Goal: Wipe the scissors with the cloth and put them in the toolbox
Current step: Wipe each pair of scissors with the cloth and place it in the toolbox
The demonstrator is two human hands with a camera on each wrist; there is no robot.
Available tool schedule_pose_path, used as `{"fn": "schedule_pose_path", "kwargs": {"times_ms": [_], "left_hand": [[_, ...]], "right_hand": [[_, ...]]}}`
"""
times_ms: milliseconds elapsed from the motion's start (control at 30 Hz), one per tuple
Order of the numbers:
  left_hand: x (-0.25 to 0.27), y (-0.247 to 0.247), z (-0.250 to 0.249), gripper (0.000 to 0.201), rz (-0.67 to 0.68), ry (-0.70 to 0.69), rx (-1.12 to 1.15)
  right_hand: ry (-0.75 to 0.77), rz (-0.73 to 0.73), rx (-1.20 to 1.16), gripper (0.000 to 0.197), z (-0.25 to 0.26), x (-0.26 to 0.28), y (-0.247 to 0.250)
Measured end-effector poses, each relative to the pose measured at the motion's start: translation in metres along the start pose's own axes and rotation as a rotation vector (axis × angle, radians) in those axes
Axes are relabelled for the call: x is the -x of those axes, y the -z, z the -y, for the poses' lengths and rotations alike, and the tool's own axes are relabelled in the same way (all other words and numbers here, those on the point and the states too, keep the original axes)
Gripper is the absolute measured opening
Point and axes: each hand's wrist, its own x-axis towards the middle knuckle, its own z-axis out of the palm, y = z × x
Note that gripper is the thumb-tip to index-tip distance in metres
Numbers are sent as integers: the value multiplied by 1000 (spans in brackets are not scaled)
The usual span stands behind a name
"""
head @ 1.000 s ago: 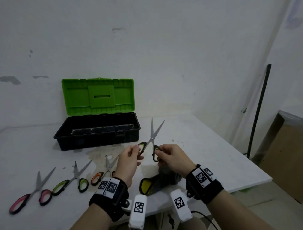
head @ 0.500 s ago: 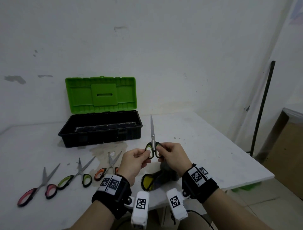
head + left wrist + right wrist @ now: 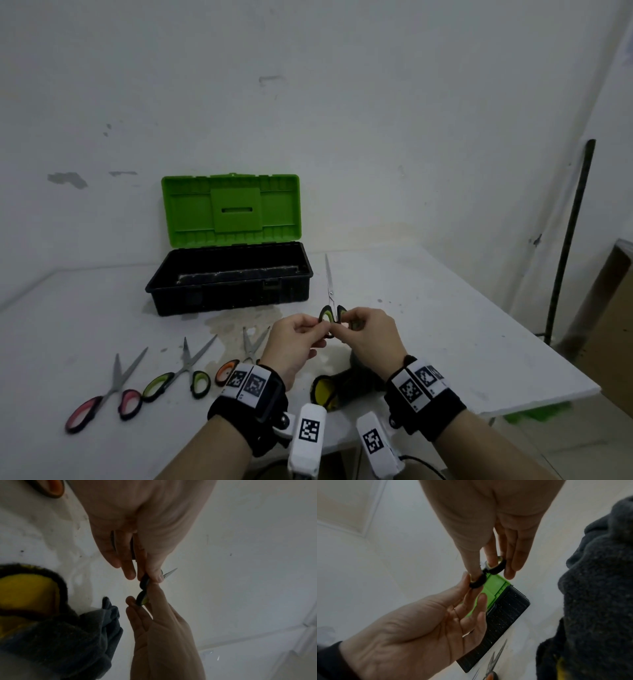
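While both hands [image 3: 329, 339] pinch their handle loops, the closed scissors [image 3: 329, 291] point straight up.

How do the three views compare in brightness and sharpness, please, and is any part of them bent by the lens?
Head view: evenly lit and fairly sharp, the held scissors crisp, though the table edges splay with the wide angle. Left wrist view: dim, the left hand soft and shadowed, the cloth murky. Right wrist view: dark too, the right hand stretched large, the toolbox skewed.
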Motion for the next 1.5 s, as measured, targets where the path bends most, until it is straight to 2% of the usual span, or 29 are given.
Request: {"fn": "schedule_pose_path", "kwargs": {"times_ms": [167,333,567,767,867,1000,1200,1333,1500], "left_hand": [[-3,15,-10,10,18,-79,-136],[-18,52,-22,18,-71,-134,-284],[-76,168,-47,29,-300,-173,-638],[-131,269,-52,48,-482,-1,-912],[-150,303,-37,39,-479,73,-883],[-171,331,-21,27,-442,91,-681],[-185,333,-17,12,-381,96,-523],[-187,335,-15,8,-380,108,-539],[-188,336,-13,13,-371,116,-573]], "right_hand": [[6,-37,7,29,13,-10,-2],[-24,-19,-8,24,21,-20,0],[-42,18,42,27,45,-53,-7],[-17,38,124,37,72,-112,-37],[-63,44,192,40,82,-142,-56],[-111,66,323,46,90,-176,-82],[-164,204,494,44,92,-201,-110],[-151,269,623,45,96,-209,-122],[-84,343,670,31,102,-219,-129]]}}
